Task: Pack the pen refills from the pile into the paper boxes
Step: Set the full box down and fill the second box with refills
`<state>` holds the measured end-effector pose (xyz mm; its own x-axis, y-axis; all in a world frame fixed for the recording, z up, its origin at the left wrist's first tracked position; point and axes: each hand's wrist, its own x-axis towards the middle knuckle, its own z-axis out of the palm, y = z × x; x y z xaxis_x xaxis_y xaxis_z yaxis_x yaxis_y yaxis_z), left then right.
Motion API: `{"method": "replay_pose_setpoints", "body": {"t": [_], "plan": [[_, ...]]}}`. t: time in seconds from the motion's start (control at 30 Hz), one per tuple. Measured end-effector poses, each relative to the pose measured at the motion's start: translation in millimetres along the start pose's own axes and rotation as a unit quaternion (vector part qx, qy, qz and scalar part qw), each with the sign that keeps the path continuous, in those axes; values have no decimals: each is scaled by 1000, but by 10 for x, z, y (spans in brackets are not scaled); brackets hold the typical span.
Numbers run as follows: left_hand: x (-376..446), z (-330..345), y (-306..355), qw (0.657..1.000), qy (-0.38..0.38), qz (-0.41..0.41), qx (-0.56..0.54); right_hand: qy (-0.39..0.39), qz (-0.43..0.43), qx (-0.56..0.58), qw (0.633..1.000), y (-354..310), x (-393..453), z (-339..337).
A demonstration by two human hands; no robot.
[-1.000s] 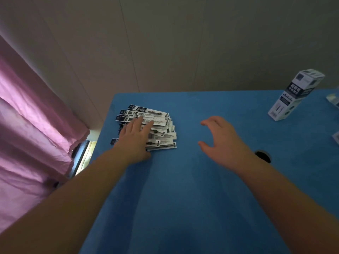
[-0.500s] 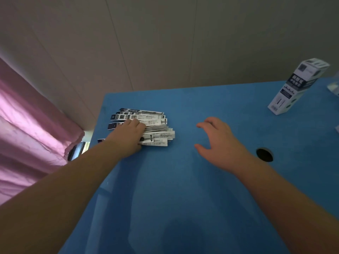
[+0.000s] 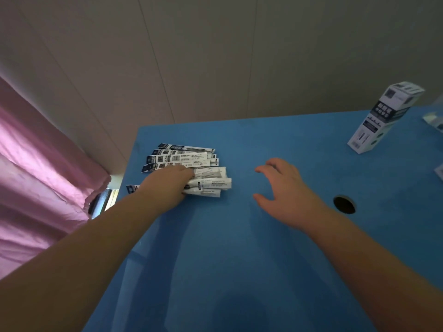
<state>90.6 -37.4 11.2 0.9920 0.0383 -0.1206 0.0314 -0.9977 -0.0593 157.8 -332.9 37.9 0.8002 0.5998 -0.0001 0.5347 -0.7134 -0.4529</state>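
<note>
A pile of pen refills in white and dark blue paper sleeves lies at the far left corner of the blue table. My left hand lies on the near side of the pile, its fingers curled round several refills. Over the bare table to the right of the pile, my right hand hovers with spread, relaxed fingers and holds nothing. A tall white and dark paper box stands upright at the far right, well away from both hands.
A round dark hole is in the table just right of my right wrist. Bits of other packaging show at the right edge. A pink curtain hangs left of the table and a wall stands behind it.
My left hand's fingers, flat on the pile a second ago, have curled round some refills. My right hand has barely shifted. The camera has tilted slightly.
</note>
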Motion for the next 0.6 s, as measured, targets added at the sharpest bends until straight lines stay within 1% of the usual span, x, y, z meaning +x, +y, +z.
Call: {"method": "replay_pose_setpoints", "body": {"t": [0.13,0.27,0.43,0.6], "plan": [[33,4,88,999,-30,-8,44,-2,-1,-5,1000,2,-28,-6],[37,-17,140,998,-29,-25,59,-2,7,-3,1000,10,-70,-43],[-18,-26,134,998,18,-39,55,8,11,-5,1000,33,-141,-99],[-114,-39,130,996,74,-55,-6,14,10,-3,1000,-2,-221,-134]]}}
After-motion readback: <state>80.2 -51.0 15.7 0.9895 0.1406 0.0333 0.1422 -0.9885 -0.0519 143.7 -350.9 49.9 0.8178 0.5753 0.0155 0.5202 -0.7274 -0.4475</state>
